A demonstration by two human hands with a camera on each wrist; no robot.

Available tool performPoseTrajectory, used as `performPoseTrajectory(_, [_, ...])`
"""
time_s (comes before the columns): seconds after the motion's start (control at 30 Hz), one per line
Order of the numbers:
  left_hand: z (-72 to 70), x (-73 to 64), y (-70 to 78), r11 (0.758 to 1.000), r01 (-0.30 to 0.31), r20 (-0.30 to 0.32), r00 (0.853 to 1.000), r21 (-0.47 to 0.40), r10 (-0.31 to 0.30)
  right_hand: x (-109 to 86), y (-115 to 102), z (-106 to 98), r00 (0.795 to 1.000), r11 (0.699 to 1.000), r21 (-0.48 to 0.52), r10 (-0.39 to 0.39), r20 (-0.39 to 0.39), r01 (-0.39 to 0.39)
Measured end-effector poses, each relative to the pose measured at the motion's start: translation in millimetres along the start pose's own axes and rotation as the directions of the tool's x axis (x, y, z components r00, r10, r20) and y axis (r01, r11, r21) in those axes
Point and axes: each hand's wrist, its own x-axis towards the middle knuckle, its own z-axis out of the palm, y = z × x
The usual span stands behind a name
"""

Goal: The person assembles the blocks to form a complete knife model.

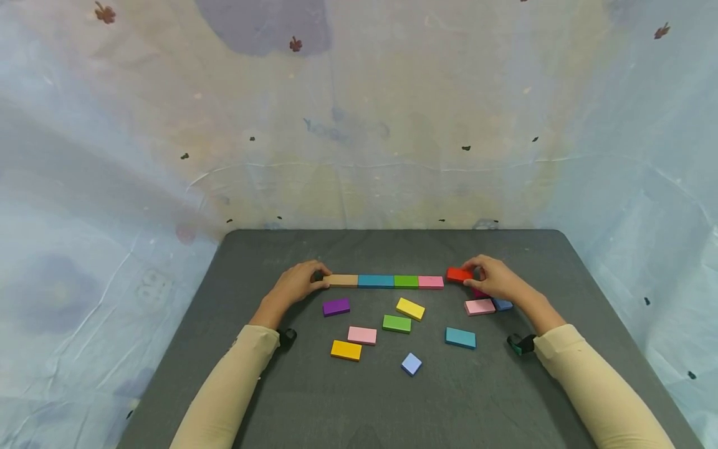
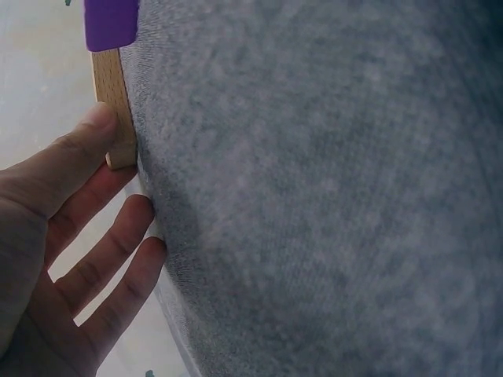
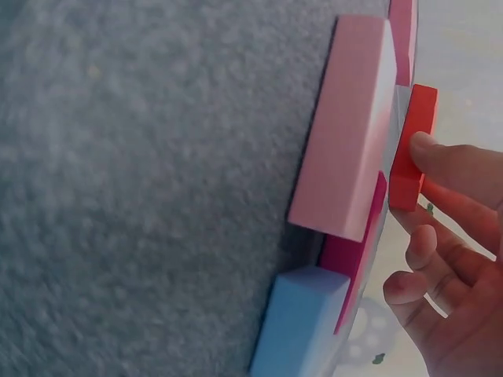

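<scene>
Pinching a red block point(image 1: 459, 274) between thumb and fingers, the right hand point(image 1: 496, 280) holds it just beside the pink end of a row of blocks point(image 1: 386, 281) near the far edge of the grey table point(image 1: 314, 399). The left hand point(image 1: 297, 284) rests at the other end, its thumb pressing the tan block point(image 1: 343, 280), fingers relaxed. A light pink block point(image 1: 479, 306), a magenta one and a blue one lie under the right hand. More coloured blocks lie scattered toward the near edge.
</scene>
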Motion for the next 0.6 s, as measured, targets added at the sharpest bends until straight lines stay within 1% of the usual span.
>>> performPoseTrajectory(0.3, [0.0,0.5,-2.0,1.000,-0.004,-0.003,1.000,-0.020,0.004,0.6,-2.1,6.9,1.000,1.000,-0.019,0.004,0.031,-0.004])
performPoseTrajectory(0.6, [1.2,0.9,-2.1,1.000,-0.004,-0.003,1.000,-0.003,0.004,0.6,-4.5,9.0,0.998,0.999,-0.040,0.004,0.063,-0.001])
